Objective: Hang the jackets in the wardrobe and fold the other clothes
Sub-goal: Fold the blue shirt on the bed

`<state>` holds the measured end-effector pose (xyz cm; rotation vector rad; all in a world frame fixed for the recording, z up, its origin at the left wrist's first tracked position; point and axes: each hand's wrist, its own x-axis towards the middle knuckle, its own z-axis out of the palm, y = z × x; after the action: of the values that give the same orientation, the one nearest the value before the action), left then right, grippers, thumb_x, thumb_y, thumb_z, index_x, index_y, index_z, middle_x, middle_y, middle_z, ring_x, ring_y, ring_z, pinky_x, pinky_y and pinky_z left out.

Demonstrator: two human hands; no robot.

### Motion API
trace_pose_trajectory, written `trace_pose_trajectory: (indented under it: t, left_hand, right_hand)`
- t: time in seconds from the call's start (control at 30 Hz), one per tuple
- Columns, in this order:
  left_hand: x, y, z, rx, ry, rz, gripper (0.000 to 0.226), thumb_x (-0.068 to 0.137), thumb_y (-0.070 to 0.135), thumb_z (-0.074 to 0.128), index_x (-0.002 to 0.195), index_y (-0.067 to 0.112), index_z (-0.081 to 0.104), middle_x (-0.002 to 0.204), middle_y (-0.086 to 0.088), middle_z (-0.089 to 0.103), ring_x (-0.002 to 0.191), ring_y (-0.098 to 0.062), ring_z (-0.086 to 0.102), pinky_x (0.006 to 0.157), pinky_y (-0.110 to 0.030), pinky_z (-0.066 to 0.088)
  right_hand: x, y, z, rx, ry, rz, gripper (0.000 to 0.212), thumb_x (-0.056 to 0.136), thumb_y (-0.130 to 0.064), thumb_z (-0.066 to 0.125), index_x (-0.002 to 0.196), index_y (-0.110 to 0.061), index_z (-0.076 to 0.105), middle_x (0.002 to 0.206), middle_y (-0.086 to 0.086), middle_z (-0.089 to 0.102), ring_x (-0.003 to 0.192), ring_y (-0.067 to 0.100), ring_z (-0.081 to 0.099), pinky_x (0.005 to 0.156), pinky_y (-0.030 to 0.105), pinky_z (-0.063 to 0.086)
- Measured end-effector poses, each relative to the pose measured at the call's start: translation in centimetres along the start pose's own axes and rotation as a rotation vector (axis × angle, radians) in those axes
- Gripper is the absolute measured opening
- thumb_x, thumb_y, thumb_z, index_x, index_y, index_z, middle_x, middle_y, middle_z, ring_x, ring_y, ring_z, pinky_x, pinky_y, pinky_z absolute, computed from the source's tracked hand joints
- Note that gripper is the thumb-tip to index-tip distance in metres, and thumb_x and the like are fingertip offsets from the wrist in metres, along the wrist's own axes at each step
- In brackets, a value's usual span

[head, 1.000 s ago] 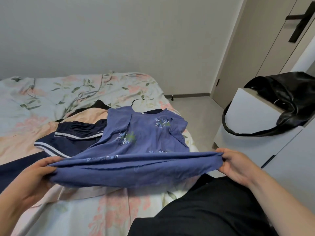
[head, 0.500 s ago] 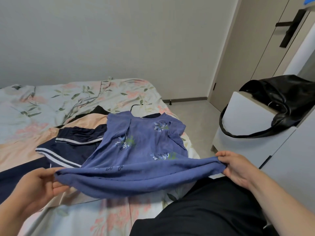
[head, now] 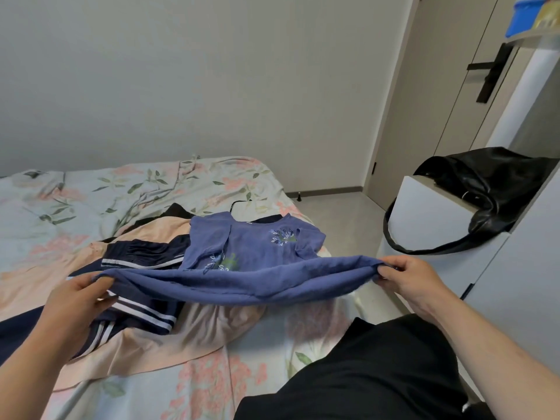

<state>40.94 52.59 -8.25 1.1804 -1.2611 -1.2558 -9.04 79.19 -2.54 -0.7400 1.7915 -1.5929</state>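
Head view, left hand (head: 72, 301), right hand (head: 412, 278), fingers (head: 392, 262) pinching blue top (head: 248, 253) (hem bunched), hanger (head: 239, 202) half-hidden.

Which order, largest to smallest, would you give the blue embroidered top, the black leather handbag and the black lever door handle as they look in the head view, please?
1. blue embroidered top, though its near hem lies closest to the camera
2. black leather handbag
3. black lever door handle, clearly smallest, and farthest away

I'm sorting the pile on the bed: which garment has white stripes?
The navy garment, lying on the peach cloth. The blue top being held has leaf embroidery instead; the peach cloth is plain.
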Motion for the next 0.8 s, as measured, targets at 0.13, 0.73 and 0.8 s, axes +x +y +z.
trace_pose_trajectory:
  t: [0.13,0.73,0.8]
  left_hand:
    - [0.3,1.3,0.0,0.004,0.0,-0.025,0.018,0.093,0.02,0.057,0.093,0.014,0.074,0.09,-0.007,0.074,0.084,-0.017,0.068,0.064,-0.053,0.059]
    - [3.3,2.6,-0.7,0.091,-0.239,-0.225,0.02,0.083,0.028,0.066,0.091,0.01,0.07,0.078,-0.015,0.073,0.063,-0.03,0.067,0.061,-0.039,0.053]
    - [3.4,2.9,-2.0,0.195,-0.394,-0.323,0.037,0.068,0.035,0.077,0.094,0.008,0.073,0.093,-0.024,0.072,0.075,-0.037,0.065,0.068,-0.044,0.053]
  right_hand:
    - [-0.9,-1.0,-0.8,-0.198,-0.089,-0.003,0.046,0.082,0.027,0.045,0.113,0.001,0.066,0.107,0.022,0.069,0.1,0.03,0.065,0.085,0.033,0.055]
    - [-2.1,-4.1,-3.6,-0.279,-0.333,0.127,0.018,0.088,0.009,0.058,0.096,0.0,0.071,0.083,0.014,0.069,0.072,0.017,0.06,0.069,0.028,0.051]
    - [-2.4,-4.8,-4.6,-0.281,-0.468,0.194,0.04,0.079,0.023,0.051,0.104,0.0,0.071,0.086,0.014,0.071,0.072,0.016,0.062,0.067,0.025,0.052]
